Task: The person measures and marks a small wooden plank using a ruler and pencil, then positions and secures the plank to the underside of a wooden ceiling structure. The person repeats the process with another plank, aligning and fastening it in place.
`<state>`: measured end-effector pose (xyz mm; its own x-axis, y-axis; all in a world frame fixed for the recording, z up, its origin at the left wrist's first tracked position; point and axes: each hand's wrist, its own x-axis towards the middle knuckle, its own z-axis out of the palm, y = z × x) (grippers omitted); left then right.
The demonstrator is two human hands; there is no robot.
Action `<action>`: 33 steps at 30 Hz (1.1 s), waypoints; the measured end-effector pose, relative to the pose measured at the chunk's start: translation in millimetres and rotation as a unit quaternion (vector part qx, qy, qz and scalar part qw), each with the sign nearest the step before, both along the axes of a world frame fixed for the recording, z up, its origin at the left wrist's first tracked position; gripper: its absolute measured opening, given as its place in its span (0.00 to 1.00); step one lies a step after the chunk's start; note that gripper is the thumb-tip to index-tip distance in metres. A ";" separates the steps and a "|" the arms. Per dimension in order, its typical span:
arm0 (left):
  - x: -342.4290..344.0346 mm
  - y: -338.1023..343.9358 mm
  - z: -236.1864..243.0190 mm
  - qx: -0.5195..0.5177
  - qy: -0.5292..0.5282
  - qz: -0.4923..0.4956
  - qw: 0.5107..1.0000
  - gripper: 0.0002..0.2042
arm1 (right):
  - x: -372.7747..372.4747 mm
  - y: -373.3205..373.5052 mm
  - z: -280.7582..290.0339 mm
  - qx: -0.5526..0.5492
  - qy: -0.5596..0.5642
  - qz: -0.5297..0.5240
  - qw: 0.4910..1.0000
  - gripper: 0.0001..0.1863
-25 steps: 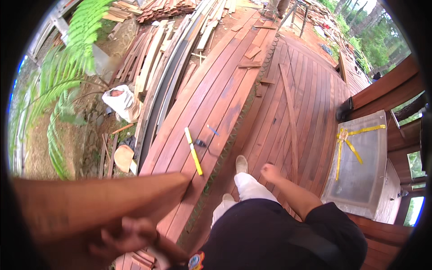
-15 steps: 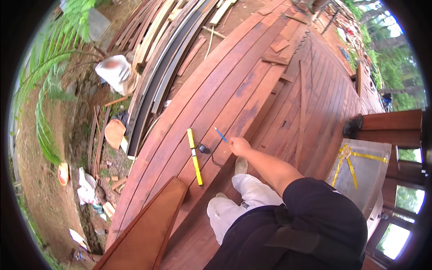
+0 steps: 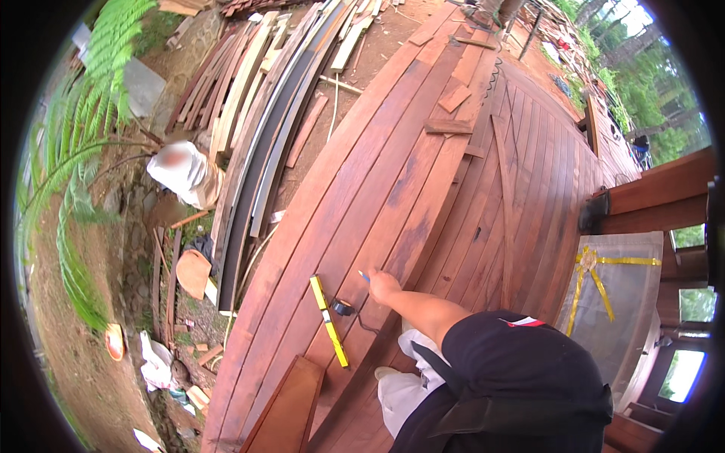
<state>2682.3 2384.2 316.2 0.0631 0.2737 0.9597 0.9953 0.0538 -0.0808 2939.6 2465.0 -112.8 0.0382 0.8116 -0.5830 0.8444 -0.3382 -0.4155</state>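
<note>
Blue pencil (image 3: 364, 277) jutted from the right hand (image 3: 384, 288) near the right edge of the raised deck (image 3: 332, 241); whether its fingers gripped could not be told. A light mid-shaft pinch seemed best.

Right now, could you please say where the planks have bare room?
Bare planking lies between the right hand at the blue pencil and the wood offcuts farther along. It is crowded around the yellow level, small black item and brown board.

Spirit level (image 3: 328, 321) on the boards (image 3: 362, 234), pencil (image 3: 364, 276) to its right, lumber (image 3: 245, 90) leftward.
</note>
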 end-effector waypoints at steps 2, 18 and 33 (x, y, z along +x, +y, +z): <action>3.7 -2.0 10.0 -0.004 0.000 -0.010 1.000 0.15 | 24.8 -18.2 21.3 -0.016 0.044 0.032 0.998 0.11; 132.0 -67.1 190.2 -0.136 -0.320 -0.504 0.791 0.19 | 358.2 -328.1 167.6 -0.177 -0.148 -0.145 0.962 0.18; 629.8 -149.7 281.1 -0.303 0.215 -0.917 -0.143 0.19 | 560.9 -348.7 209.8 0.004 -0.004 -0.365 0.931 0.09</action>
